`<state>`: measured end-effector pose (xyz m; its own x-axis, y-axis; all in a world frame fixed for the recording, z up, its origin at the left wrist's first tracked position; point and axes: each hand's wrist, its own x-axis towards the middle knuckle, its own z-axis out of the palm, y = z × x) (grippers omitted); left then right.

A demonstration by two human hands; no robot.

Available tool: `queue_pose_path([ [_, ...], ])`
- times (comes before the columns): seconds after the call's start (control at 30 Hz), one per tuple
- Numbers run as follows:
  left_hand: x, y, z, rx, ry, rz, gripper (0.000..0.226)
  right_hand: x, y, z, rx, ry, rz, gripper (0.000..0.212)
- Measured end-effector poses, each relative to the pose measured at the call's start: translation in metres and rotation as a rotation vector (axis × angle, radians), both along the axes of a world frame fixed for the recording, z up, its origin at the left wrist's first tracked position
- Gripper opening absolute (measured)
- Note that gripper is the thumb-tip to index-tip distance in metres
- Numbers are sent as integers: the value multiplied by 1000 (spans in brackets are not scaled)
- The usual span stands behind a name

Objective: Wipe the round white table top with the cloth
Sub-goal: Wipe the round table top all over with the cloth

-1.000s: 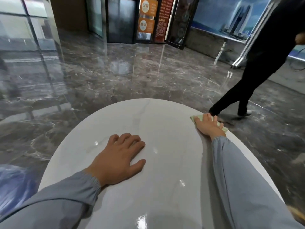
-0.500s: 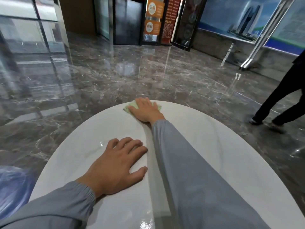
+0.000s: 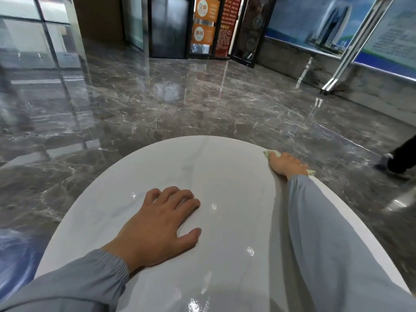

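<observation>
Since half a second ago, our right hand [image 3: 287, 164] has swept the cloth [image 3: 272, 153] from the far middle of the table top [image 3: 229, 176] over to its far right edge, and our arm now stretches along the right side instead of crossing the centre. Our left hand [image 3: 157, 224] has kept its place.

The table top is round, white and glossy, with faint grey veining and small bright glints of reflected light. It fills the near half of the view, standing on a dark polished marble floor [image 3: 180, 109].

The cloth is pale green and mostly hidden under our right hand, which lies flat and pressed down on it; only a corner peeks out at the far side of the fingers and a sliver at the right of the wrist, right at the table's rim. Our left hand rests palm down on the near left part of the table, fingers spread, holding nothing. Both arms wear grey-blue sleeves [image 3: 326, 233].

At the far right edge, another person's dark leg and shoe [image 3: 398, 161] are partly in view, further right than before.
</observation>
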<state>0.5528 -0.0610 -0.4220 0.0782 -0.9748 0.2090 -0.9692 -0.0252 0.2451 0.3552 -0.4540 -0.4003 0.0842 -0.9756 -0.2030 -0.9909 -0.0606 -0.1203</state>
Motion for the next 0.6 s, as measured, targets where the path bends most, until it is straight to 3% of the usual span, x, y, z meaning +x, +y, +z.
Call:
queue_pose_path([
  [0.2, 2, -2, -1, -11, 3, 2, 55, 120, 45, -4, -27, 15, 412, 80],
  [0.43, 1, -3, -1, 0, -40, 4, 60, 257, 169, -8, -2, -13, 1042, 75],
  [0.53, 2, -2, 0, -8, -41, 0, 61, 254, 176, -6, -3, -76, 1069, 75],
  [0.6, 1, -1, 0, -24, -33, 4, 54, 237, 157, -4, -42, -107, 970, 73],
])
